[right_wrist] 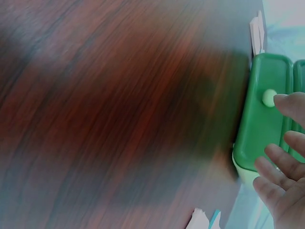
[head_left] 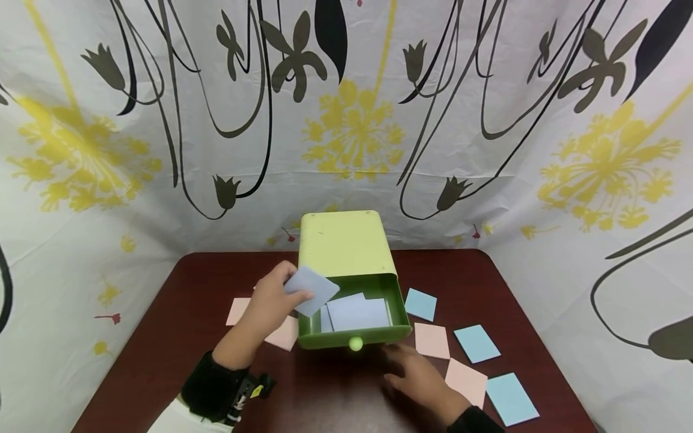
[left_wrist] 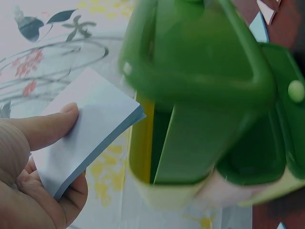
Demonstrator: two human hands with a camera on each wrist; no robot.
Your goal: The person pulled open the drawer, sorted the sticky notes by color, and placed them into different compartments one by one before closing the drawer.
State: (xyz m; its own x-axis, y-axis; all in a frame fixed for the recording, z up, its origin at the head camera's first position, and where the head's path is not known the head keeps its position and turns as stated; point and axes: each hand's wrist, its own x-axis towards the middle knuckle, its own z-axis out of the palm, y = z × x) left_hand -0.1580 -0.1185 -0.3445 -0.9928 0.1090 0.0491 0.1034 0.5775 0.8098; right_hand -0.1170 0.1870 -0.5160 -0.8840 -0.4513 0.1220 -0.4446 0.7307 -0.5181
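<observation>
Dark wooden table [head_left: 178, 313]: left hand [head_left: 269, 302] fingers pinching an unmarked blue notepad [head_left: 313, 290] above the green drawer [head_left: 354, 316]; right hand [head_left: 419, 376] fingers spread.

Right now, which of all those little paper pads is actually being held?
The pale lavender-blue pad, pinched by the left hand over the open green drawer. All other pads lie flat, in the drawer or on the table.

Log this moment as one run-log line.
left hand: pinches lavender note pad over open green drawer | right hand: open, near drawer knob | drawer: lavender pads inside
</observation>
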